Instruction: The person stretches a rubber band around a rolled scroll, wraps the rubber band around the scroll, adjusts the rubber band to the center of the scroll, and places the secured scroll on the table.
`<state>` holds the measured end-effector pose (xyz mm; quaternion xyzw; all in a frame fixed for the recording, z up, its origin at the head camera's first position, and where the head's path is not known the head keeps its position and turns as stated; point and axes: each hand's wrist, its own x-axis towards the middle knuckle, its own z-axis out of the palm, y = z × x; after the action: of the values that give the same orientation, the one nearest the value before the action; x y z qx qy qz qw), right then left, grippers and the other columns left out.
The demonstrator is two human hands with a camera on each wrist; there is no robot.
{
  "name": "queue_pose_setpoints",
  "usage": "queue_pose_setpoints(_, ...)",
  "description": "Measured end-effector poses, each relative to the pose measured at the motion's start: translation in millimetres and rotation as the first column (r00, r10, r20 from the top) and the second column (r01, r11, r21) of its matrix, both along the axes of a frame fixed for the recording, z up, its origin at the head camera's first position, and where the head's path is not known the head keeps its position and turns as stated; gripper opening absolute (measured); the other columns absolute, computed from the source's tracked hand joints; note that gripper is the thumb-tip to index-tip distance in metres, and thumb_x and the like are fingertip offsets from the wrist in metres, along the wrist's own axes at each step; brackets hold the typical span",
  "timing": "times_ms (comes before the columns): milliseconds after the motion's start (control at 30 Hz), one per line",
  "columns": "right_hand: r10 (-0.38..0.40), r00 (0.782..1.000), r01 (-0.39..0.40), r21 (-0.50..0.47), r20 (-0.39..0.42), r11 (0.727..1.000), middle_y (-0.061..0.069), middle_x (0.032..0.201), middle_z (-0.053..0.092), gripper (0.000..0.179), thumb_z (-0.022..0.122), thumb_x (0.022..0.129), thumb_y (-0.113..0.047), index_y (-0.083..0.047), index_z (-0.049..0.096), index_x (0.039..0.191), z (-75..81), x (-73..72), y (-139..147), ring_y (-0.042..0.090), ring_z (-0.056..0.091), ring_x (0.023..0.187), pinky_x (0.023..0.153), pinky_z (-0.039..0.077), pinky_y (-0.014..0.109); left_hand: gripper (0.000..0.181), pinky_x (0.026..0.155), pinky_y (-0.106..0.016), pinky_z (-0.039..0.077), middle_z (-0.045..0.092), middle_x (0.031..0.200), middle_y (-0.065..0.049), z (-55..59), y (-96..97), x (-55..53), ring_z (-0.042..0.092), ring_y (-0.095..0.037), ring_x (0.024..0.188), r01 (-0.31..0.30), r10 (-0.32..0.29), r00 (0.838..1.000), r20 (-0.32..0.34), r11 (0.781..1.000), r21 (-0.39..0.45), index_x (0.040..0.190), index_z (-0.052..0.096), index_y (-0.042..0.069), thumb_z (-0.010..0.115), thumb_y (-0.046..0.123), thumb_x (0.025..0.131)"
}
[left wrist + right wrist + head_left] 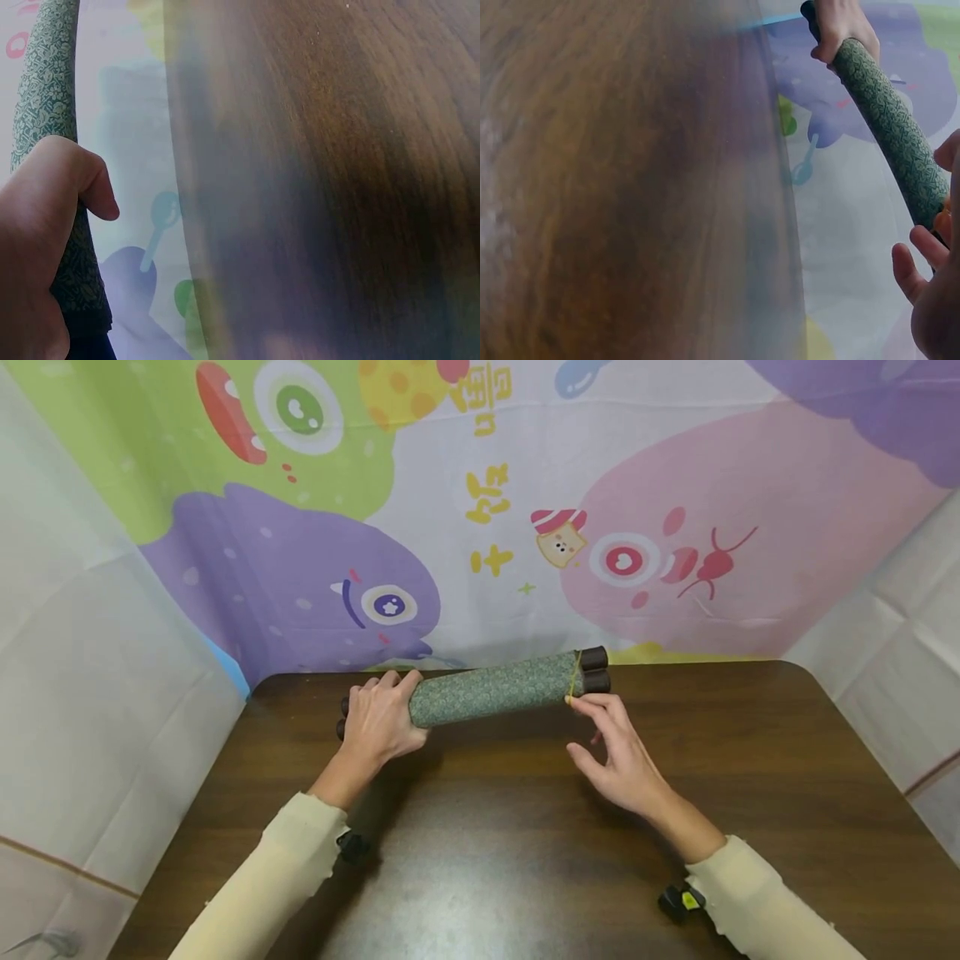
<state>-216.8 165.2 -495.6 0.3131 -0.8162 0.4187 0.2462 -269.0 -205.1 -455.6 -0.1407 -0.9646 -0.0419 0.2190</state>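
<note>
A rolled scroll (495, 687) in green patterned cloth, with pairs of dark roller ends at both sides, is held up over the far part of the table. My left hand (384, 714) grips it near its left end, the thumb lying across the cloth in the left wrist view. Around the right end runs a thin yellow band (575, 675), likely elastic. A fingertip of my right hand (618, 760) catches the band at the scroll's lower edge, while the thumb stands apart. In the right wrist view the right fingers (928, 247) partly cover that end.
The dark wooden table (480, 843) has rounded far corners. Behind its far edge hangs a cloth backdrop (480, 602) with cartoon figures. Pale sheets (97, 693) hang along both sides. Dark devices (681, 902) are strapped at both wrists.
</note>
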Motion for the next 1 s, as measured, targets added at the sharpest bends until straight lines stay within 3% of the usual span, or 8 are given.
queue_pose_setpoints(100,-0.012,1.0,0.012,-0.006,-0.002,1.0,0.028,0.147,0.054,0.057,0.077,0.093,0.008,0.001,0.068,0.148,-0.3,-0.3,0.1,0.028,0.058,0.12,0.081,0.054,0.031,0.076,0.077,-0.064,0.059,0.079,0.118,-0.021,-0.3,-0.6,-0.8,0.075,-0.049,0.093,-0.002,0.002,1.0,0.0,1.0,0.005,0.139,0.069,0.015,0.09,0.039,0.07)
queue_pose_setpoints(233,-0.017,1.0,0.017,0.007,0.004,1.0,0.026,0.153,0.053,0.045,0.077,0.094,0.005,-0.004,0.077,0.138,0.8,-0.9,1.1,0.024,0.058,0.121,0.082,0.053,0.031,0.076,0.077,-0.064,0.059,0.08,0.119,-0.021,-0.8,-3.6,-1.0,0.076,-0.049,0.093,-0.014,0.014,1.0,0.003,1.0,0.008,0.139,0.069,0.015,0.091,0.04,0.07)
queue_pose_setpoints(500,-0.015,1.0,0.015,-0.004,-0.022,1.0,0.022,0.146,0.06,0.044,0.078,0.093,0.005,-0.008,0.079,0.136,3.8,-4.0,4.9,0.014,0.06,0.124,0.076,0.057,0.036,0.077,0.079,-0.065,0.059,0.079,0.121,-0.022,0.0,-7.1,-0.7,0.076,-0.049,0.094,-0.015,0.015,1.0,0.011,1.0,0.005,0.14,0.069,0.015,0.091,0.04,0.071)
queue_pose_setpoints(667,-0.03,0.999,0.029,-0.022,-0.045,0.999,0.023,0.143,0.064,0.04,0.078,0.093,0.005,-0.007,0.081,0.131,7.9,-9.7,11.8,0.013,0.061,0.125,0.079,0.053,0.024,0.076,0.082,-0.066,0.059,0.079,0.124,-0.021,-3.0,-8.5,0.9,0.075,-0.049,0.098,-0.02,0.02,0.999,0.031,1.0,-0.003,0.141,0.069,0.016,0.09,0.04,0.072)
queue_pose_setpoints(800,-0.062,0.997,0.059,-0.054,-0.044,0.997,0.024,0.141,0.065,0.038,0.078,0.093,0.006,-0.006,0.081,0.129,14.6,-14.3,20.9,0.003,0.058,0.128,0.084,0.047,0.015,0.075,0.084,-0.066,0.058,0.079,0.123,-0.02,-5.3,-9.4,0.6,0.075,-0.049,0.101,-0.018,0.019,0.999,0.028,1.0,-0.012,0.14,0.069,0.018,0.091,0.04,0.071)
queue_pose_setpoints(1000,-0.078,0.996,0.074,-0.082,-0.05,0.994,0.025,0.14,0.066,0.038,0.078,0.094,0.009,-0.005,0.082,0.129,23.2,-20.2,32.5,-0.008,0.052,0.13,0.085,0.048,0.018,0.075,0.084,-0.066,0.058,0.079,0.122,-0.02,-6.6,-11.6,1.7,0.075,-0.048,0.101,-0.021,0.021,0.999,0.033,1.0,-0.012,0.139,0.069,0.018,0.091,0.04,0.07)
